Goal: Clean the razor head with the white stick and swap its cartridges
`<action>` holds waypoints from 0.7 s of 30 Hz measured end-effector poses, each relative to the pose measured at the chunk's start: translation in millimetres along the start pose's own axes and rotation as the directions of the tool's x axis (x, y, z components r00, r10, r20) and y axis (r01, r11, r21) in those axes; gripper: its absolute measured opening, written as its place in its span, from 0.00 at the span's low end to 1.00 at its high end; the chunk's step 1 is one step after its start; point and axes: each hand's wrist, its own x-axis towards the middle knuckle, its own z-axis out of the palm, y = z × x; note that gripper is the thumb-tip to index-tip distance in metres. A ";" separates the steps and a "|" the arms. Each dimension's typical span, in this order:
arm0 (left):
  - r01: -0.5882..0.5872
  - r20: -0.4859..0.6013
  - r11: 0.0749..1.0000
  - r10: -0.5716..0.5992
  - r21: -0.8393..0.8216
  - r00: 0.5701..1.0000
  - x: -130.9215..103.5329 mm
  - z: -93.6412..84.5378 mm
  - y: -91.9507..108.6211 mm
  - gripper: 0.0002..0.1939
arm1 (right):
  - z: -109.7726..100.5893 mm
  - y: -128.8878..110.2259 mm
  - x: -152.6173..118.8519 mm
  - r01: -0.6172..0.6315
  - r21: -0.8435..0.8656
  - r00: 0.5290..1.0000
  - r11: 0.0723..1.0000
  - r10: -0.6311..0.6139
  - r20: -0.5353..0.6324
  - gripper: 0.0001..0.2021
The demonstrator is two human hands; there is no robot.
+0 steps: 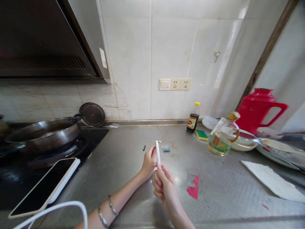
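My right hand (165, 184) is closed round the lower end of a slim white handle-like object (157, 153), which points up and away from me. A small dark, shiny bit shows at its top. Close behind it, my left hand (149, 162) has its fingers bent against the object's upper left side; the fingertips are partly hidden. On the counter just beyond lie a small dark green stick-shaped piece (144, 148), left of the hands, and a similar green-and-dark piece (166, 149) with clear plastic, on the right. Their exact kind cannot be made out.
A phone (45, 184) with a white cable lies left by the stove, where a pan (47, 130) stands. Rightward are a sauce bottle (193, 118), a sponge (201, 135), an oil jug (220, 143), dishes and a red thermos (256, 109). A pink torn patch (194, 187) marks the counter (124, 168).
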 end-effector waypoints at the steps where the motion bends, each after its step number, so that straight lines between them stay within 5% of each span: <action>1: 0.005 -0.002 1.000 -0.005 -0.002 1.000 0.4 -0.1 -0.6 0.15 | -0.4 1.0 -0.8 -0.002 -0.004 1.000 1.000 0.002 0.005 0.19; 6: -0.022 -0.011 1.000 0.022 0.000 1.000 -0.6 0.7 -1.0 0.15 | -0.2 -7.3 4.0 0.074 0.017 0.997 0.997 -0.074 0.017 0.19; 13: 0.006 -0.008 1.000 -0.005 0.020 1.000 0.9 -1.6 4.4 0.14 | 2.2 -2.0 4.6 -0.008 0.005 1.000 1.000 0.008 -0.005 0.21; 21: -0.016 -0.006 1.000 0.016 0.017 1.000 1.3 -1.9 5.8 0.14 | 3.5 -3.0 7.5 0.040 0.007 0.999 0.999 -0.040 -0.010 0.20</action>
